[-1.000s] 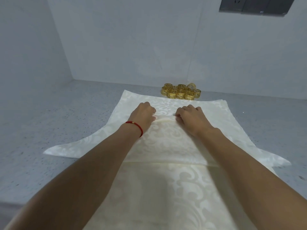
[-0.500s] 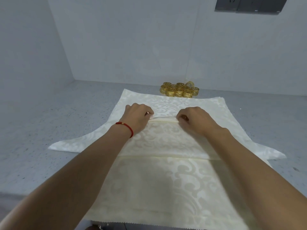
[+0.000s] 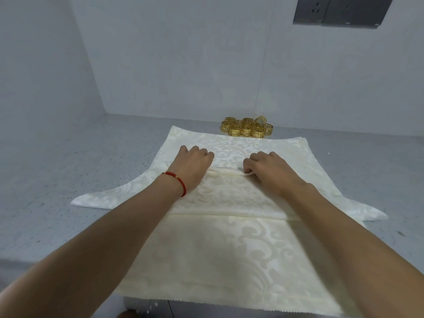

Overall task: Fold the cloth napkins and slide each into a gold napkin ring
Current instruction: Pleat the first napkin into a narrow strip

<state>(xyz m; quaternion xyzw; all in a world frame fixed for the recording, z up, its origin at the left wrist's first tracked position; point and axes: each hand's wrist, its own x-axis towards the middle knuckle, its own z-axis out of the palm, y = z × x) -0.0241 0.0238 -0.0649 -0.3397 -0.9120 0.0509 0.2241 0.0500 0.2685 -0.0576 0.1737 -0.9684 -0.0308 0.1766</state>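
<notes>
Nearest edge: cream damask cloth napkin [image 3: 229,260], square-cut with a pinked hem, lying flat on the speckled grey bench [image 3: 57,175] and overhanging its front lip. More cream cloth lies beneath it, corners jutting out to left and right; how many napkins make up the stack cannot be told.

Mid-cloth: one crosswise fold line runs across the napkin, and beyond it a narrow fold or pleat stands up between the two hands. It looks like an early fold in a series, not a finished strip.

Left hand [image 3: 193,164]: thin red cord bracelet [image 3: 177,182] at the wrist, palm down on the cloth, fingers curled over at the left end of the narrow fold. Whether it pinches the fold or merely presses it is not clear from here.

Right hand [image 3: 268,168]: palm down, fingers curled, thumb and fingertips pinching the right end of the same fold.

Far side: cluster of gold openwork metal napkin rings [image 3: 246,129], standing together on the bench just beyond the far edge of the cloth, near the pale wall. None holds a napkin.

Wall, upper right: dark grey socket panel [image 3: 339,10].

Progress, as judged: folding of the top napkin is underway; no napkin is fully folded, none is ringed. Remaining: finish this fold, thread it through a ring, then repeat for the rest.
</notes>
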